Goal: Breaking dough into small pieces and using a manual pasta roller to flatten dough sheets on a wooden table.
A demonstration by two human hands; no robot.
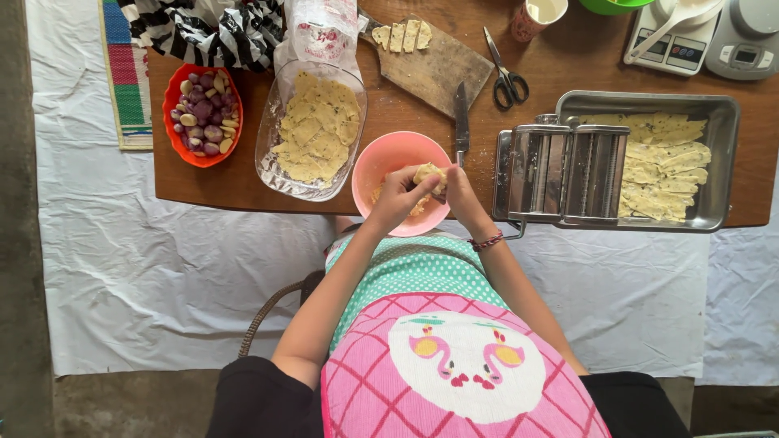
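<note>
1. The bowl (pixel 388 158) is salmon pink; the dough lump (pixel 428 175) held over it is pale yellow.
2. The oval dish (pixel 172 113) is orange-red, filled with purple and cream pieces.
3. The worktop (pixel 203 182) is brown wood.
4. The apron (pixel 454 357) is pink check below, with white-dotted teal above.
5. The floor sheet (pixel 122 268) is white.
6. The cloth (pixel 211 32) is striped black and white.

A clear plastic bag (pixel 323 31) with red and pink print sits at the far edge of the desk (pixel 243 174), its lower end touching a clear dish. At the far right corner, two kitchen scales stand side by side: a white one (pixel 669 40) and a grey one (pixel 745 45), each with a small rectangular grey screen.
</note>
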